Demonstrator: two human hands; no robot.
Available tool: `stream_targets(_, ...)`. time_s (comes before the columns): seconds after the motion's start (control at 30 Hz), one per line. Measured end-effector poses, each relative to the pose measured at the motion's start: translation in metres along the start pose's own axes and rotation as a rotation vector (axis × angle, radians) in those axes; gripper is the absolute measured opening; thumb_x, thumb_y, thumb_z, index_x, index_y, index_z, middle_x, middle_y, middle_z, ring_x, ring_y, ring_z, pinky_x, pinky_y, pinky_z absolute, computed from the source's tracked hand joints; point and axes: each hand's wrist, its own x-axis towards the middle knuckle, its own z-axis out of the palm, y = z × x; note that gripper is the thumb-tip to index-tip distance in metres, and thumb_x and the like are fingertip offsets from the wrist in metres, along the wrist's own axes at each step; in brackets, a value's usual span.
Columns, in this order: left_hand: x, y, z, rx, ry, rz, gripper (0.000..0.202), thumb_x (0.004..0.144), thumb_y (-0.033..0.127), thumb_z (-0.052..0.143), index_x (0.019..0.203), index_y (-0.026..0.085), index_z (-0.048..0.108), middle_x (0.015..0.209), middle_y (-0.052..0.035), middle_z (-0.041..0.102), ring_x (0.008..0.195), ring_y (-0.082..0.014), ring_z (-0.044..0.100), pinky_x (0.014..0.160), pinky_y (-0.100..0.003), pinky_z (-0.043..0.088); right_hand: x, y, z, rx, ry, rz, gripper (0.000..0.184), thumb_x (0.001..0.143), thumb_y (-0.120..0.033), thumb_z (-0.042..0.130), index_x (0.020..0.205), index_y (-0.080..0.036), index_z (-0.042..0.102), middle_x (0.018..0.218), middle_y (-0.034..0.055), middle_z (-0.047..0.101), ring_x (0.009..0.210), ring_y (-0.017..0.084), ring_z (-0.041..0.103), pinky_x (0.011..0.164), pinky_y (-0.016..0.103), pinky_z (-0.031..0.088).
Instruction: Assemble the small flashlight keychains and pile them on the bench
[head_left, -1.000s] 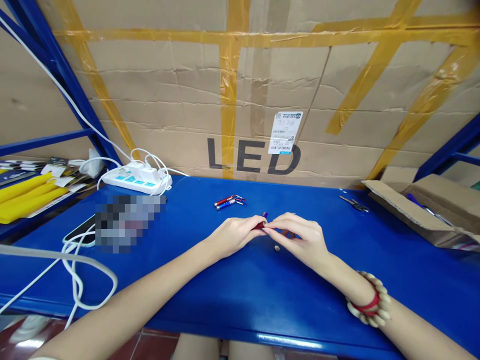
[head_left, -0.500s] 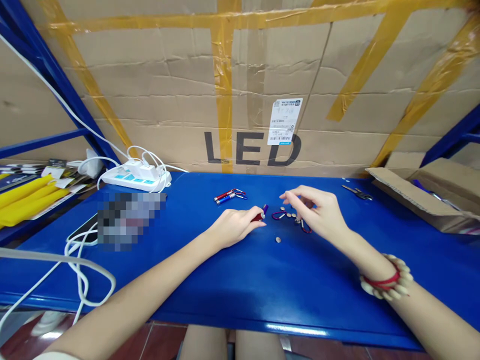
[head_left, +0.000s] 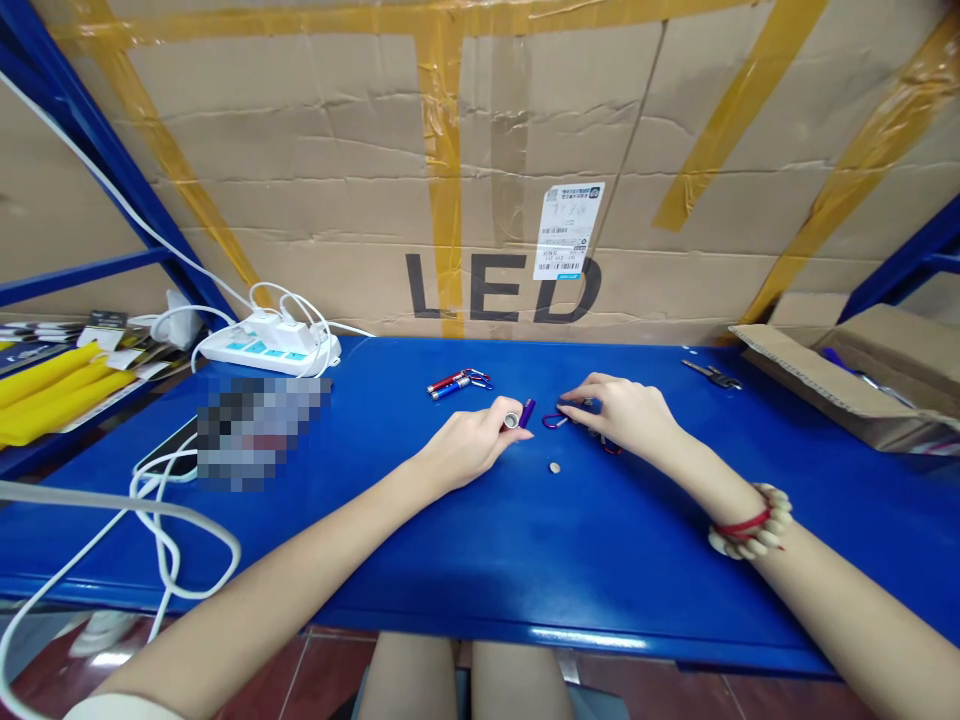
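Observation:
My left hand [head_left: 476,440] is closed round a small flashlight tube [head_left: 511,420], its round silvery open end facing me. Beside its fingertips is a purple tube [head_left: 527,412]; whether they touch it I cannot tell. My right hand [head_left: 634,412] hovers over the small parts, thumb and forefinger brought close together; anything between them is too small to make out. Just under those fingertips lies a purple carabiner clip [head_left: 553,422]. A red carabiner clip [head_left: 611,447] shows partly below the right palm, which hides other small parts. One button cell [head_left: 555,468] lies alone nearer me.
Red and blue mini flashlights [head_left: 450,386] with clips lie behind my left hand. Keys [head_left: 712,375] and an open cardboard box [head_left: 847,385] are at the right. A power strip [head_left: 270,350], white cables [head_left: 161,530] and yellow packages [head_left: 64,395] occupy the left.
The tube in my left hand has turned so its open end faces me. My right hand has lowered and shifted slightly left, covering the button cells that showed beside it.

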Motion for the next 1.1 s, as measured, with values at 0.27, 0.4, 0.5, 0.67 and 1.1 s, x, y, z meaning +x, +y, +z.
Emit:
stream_targets(0.27,0.003,0.001,-0.003,-0.003,0.106,0.160,0.030,0.097,0.039,0.023,0.087,0.016,0.040,0.073,-0.0017,0.059,0.060,-0.0112,0.060,0.049,-0.019,0.039,0.000,-0.006,0.002,0.005,-0.023,0.012,0.022,0.085,-0.037,0.051,0.086,-0.030,0.072,0.094,-0.0017,0.067,0.077,0.015,0.062,0.045,0.021,0.026)
stream_targets(0.4,0.004,0.001,-0.004,-0.013,0.074,0.168,0.029,0.096,0.038,0.024,0.088,0.016,0.041,0.073,-0.0016,0.058,0.066,-0.0116,0.061,0.053,-0.019,0.042,0.000,-0.007,0.001,0.003,-0.029,0.016,0.022,0.084,-0.036,0.051,0.086,-0.029,0.072,0.095,-0.0021,0.067,0.078,0.016,0.062,0.045,0.021,0.026)
stream_targets(0.5,0.004,0.000,-0.004,-0.048,0.042,0.167,0.029,0.096,0.038,0.024,0.087,0.017,0.042,0.076,-0.0029,0.058,0.072,-0.0128,0.061,0.058,-0.020,0.045,0.000,-0.007,0.000,0.004,-0.040,0.032,0.022,0.084,-0.036,0.051,0.084,-0.029,0.072,0.095,-0.0019,0.067,0.078,0.016,0.062,0.046,0.022,0.027)
stream_targets(0.67,0.001,-0.001,0.001,-0.111,0.099,0.141,0.026,0.095,0.041,0.029,0.098,0.017,0.037,0.077,-0.0028,0.058,0.068,-0.0140,0.063,0.058,-0.022,0.049,0.001,-0.009,-0.003,0.003,-0.056,0.093,0.021,0.081,-0.036,0.053,0.080,-0.027,0.071,0.094,-0.0017,0.067,0.078,0.017,0.062,0.048,0.023,0.028)
stream_targets(1.1,0.005,-0.011,-0.001,-0.194,0.337,0.263,0.014,0.093,0.012,0.035,0.106,0.018,0.034,0.090,-0.0058,0.055,0.087,-0.0123,0.057,0.076,-0.029,0.050,0.000,-0.003,-0.003,0.172,-0.094,0.206,0.019,0.075,-0.042,0.058,0.079,-0.028,0.071,0.075,-0.0021,0.069,0.065,0.015,0.061,0.048,0.022,0.032)
